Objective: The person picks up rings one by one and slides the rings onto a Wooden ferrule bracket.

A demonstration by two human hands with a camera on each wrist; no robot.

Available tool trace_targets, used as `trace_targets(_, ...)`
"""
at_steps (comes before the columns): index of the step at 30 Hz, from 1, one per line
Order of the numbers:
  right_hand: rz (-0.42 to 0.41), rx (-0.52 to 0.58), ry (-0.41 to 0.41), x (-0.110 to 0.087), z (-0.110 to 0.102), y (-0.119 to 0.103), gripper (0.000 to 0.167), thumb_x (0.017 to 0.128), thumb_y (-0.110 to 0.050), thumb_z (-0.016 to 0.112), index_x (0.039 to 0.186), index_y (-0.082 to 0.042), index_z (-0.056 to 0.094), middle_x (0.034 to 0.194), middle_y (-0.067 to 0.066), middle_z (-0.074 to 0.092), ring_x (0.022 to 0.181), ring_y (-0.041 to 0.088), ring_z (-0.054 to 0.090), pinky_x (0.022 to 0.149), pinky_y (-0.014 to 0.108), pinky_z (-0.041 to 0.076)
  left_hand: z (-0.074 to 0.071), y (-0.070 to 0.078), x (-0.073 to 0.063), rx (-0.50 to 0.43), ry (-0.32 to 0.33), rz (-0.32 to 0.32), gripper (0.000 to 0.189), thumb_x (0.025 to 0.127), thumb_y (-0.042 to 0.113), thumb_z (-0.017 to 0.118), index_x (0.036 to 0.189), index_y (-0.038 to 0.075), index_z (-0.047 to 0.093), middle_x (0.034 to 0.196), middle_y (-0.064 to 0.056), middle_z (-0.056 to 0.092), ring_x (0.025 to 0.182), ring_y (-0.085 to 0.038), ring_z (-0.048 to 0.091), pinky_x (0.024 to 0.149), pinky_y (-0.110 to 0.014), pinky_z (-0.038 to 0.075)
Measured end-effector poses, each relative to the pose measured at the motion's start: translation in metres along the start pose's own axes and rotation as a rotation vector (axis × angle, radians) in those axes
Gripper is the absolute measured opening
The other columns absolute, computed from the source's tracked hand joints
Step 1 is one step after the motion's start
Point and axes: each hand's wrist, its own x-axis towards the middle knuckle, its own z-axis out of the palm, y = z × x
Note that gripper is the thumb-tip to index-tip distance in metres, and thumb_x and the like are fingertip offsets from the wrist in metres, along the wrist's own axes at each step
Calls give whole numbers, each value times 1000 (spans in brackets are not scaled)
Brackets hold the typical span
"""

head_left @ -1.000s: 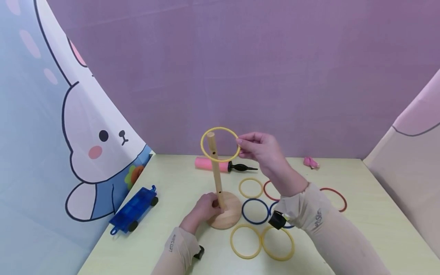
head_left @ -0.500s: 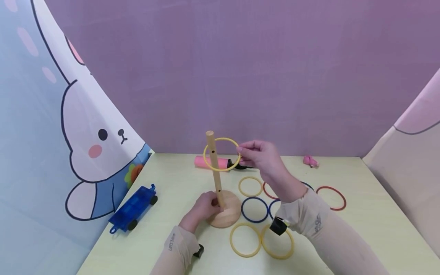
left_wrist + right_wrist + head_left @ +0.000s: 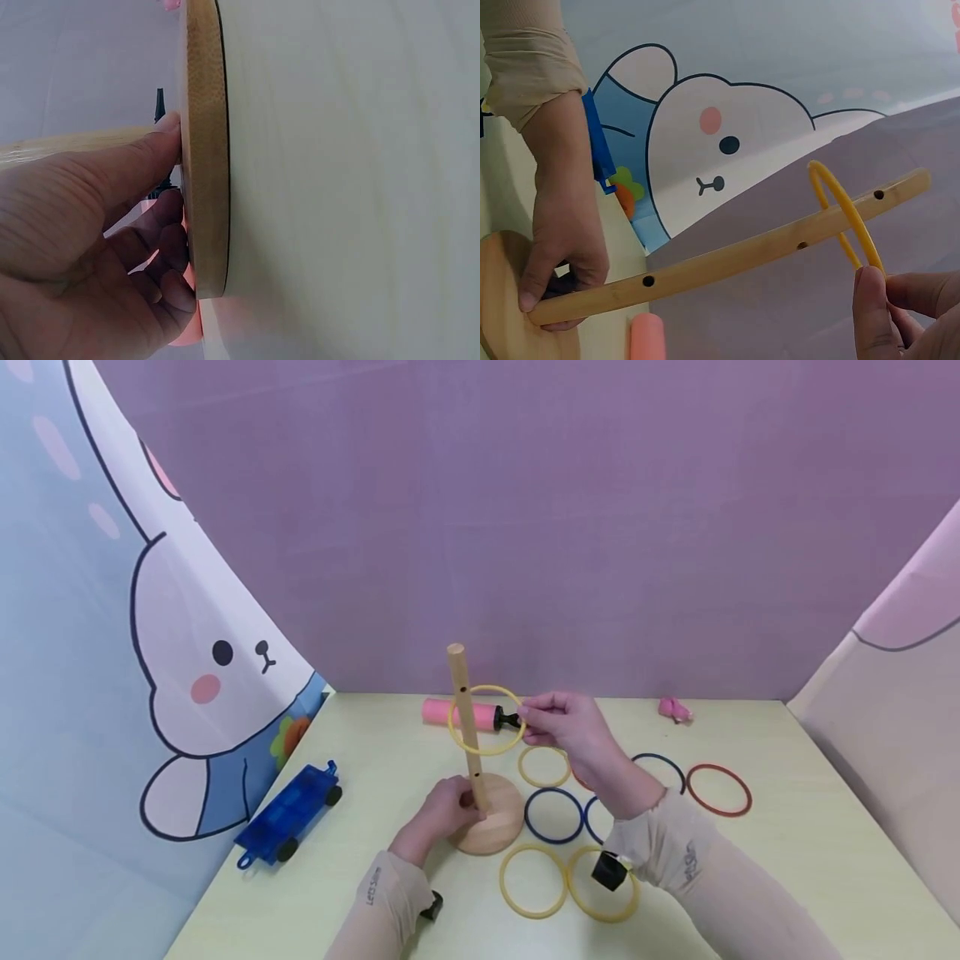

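Note:
A wooden ring-toss stand has a post (image 3: 467, 727) rising from a round base (image 3: 504, 828). My left hand (image 3: 441, 810) grips the post's foot, thumb in front, fingers curled low against the base, as the left wrist view (image 3: 112, 187) shows. Between thumb and fingers, my right hand (image 3: 573, 727) pinches a yellow ring (image 3: 487, 753) by its right side. This ring (image 3: 859, 221) encircles the upper post, below the top hole, and tilts in the right wrist view. Part of its far side is hidden behind the post.
Right of the base lie several rings: yellow (image 3: 532, 917), blue (image 3: 553, 842) and red (image 3: 718, 814); the right arm covers some. A pink hand pump (image 3: 437, 711) lies behind the stand. At left is a blue toy cart (image 3: 288, 814); a small pink object (image 3: 675, 709) lies at back right.
My right hand has brought the yellow ring down from around the post's top to lower on the post. The left hand has kept its hold at the foot.

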Motion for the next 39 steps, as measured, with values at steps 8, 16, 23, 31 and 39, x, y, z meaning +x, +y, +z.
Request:
trace_targets(8,-1,-24,3,4,0,19,20,91,2,64,109,12,61,79,5,69,61,13,65,62,25,57,1,-2,0,-4,6,5,22,78,12,81,98,7,71,83,2,59,77,-15,54,71,-32,48)
trace_targets(16,16,-41,1,3,-3,41,18,91,3,64,105,14,60,78,6,68,62,13,65,63,26,57,1,-3,1,-15,11,12,22,78,12,81,97,8,70,84,1,60,79,-15,54,72,-32,49)
trace_targets(23,42,-48,19,5,-4,64,19,90,4,65,105,14,60,80,11,67,60,13,65,61,25,56,2,-3,-1,-38,22,3,26,78,11,81,100,8,68,86,0,62,80,-15,56,74,-35,50)
trace_targets(31,76,-52,40,5,-5,85,19,89,2,66,105,12,61,80,12,67,60,13,64,62,26,57,3,-4,-1,-36,26,17,21,79,12,81,95,8,68,84,0,64,78,-14,58,72,-34,51)
trace_targets(39,83,-61,79,6,-6,100,17,88,4,67,101,12,62,84,18,66,58,14,63,59,26,56,5,-6,1,3,29,22,25,78,13,81,99,7,69,87,0,66,81,-15,61,78,-37,52)
